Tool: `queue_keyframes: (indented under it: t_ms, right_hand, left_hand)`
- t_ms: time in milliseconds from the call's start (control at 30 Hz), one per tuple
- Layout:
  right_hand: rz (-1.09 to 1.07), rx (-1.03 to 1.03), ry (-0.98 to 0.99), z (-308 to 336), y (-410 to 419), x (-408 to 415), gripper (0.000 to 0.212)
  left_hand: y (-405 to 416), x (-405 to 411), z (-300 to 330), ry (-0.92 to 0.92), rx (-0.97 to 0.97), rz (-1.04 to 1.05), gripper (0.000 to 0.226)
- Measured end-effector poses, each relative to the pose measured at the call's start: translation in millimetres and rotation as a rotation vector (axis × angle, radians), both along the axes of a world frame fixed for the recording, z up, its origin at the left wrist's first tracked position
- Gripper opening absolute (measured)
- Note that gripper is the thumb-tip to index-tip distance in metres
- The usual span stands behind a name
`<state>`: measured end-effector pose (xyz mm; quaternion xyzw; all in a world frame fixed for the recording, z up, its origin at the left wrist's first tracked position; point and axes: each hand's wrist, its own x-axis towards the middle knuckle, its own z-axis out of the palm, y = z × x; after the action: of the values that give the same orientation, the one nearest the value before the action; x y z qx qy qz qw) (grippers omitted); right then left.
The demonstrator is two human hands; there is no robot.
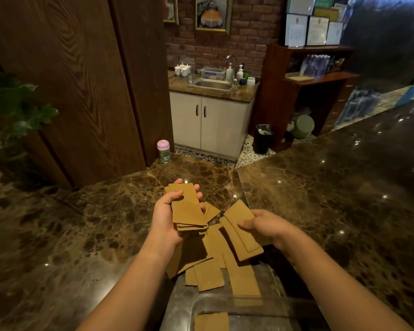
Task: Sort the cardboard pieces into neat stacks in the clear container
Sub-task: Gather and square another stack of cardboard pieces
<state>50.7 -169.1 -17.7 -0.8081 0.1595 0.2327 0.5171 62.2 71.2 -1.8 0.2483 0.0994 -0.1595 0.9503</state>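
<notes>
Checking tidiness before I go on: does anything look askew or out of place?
Yes. The loose cardboard pieces lie fanned at odd angles on the marble counter, one overhanging the clear container. Only one piece lies inside.

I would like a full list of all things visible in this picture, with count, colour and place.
cardboard pieces: many, tan, loose on the counter, more in both hands
clear container: one, transparent, near edge, one piece inside
counter: one, dark brown marble
jar: one, pink lid, far counter edge
plant: one, green, left
sink: one, steel, background
bin: one, black, floor
left hand: holds a stack
right hand: holds pieces
</notes>
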Motion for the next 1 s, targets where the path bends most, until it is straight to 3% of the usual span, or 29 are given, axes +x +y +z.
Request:
queue_keyframes:
  t_ms: [200, 333, 633, 867, 1000]
  right_hand:
    - [-0.279, 0.394, -0.169, 39.0, -15.2, -3.6, 0.018]
    - [-0.334, 0.579, -0.267, 68.4, -6.3, -8.9, 0.020]
    - [-0.180, 0.627, -0.409, 101.8, 19.2, -23.0, 0.022]
    - [-0.207, 0.574, -0.431, 102.4, 31.5, -27.9, 0.016]
    - [-0.212, 0.514, -0.482, 100.9, 38.5, -33.4, 0.020]
  left_hand:
    - [-15.7, -2.0, 10.8, -0.063, 0.031, -0.092, 0.049]
    - [-28.0, -4.0, 26.7, -0.153, 0.111, -0.164, 0.048]
    - [-38.8, -11.0, 55.9, -0.309, 0.194, -0.182, 0.042]
    - [-36.5, -15.8, 57.5, -0.257, 0.236, -0.224, 0.061]
    - [-38.0, -13.6, 55.5, -0.297, 0.205, -0.229, 0.056]
